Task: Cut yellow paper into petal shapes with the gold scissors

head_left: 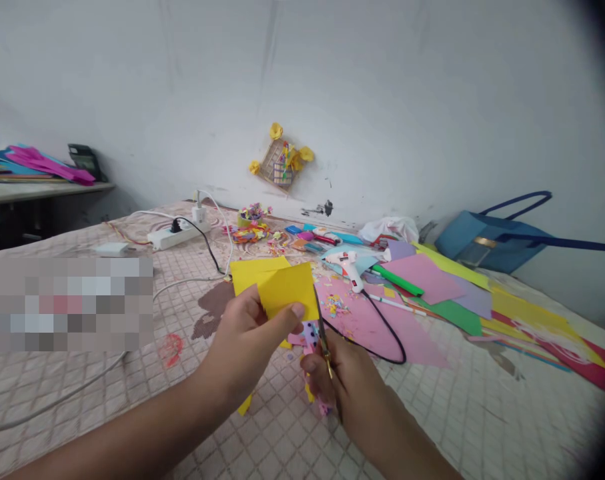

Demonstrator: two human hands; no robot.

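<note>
My left hand (252, 337) pinches a yellow paper piece (288, 290) between thumb and fingers. Behind it shows another yellow sheet (247, 270); whether the hand also holds that one I cannot tell. In my right hand (349, 380) is a pair of scissors (325, 343), its blades pointing up along the paper's right edge. The fingers wrap round the handles and hide most of them. Beneath and between the hands lie small pink, purple and yellow paper pieces (309, 333), partly covered.
A white glue gun (347, 267) with a black cord lies ahead on the right, near coloured paper sheets (427, 277) and a green marker (397, 280). A power strip (179, 233) with cables stands back left. A blue bag (492, 240) rests at the right wall; a decoration (282, 163) hangs ahead.
</note>
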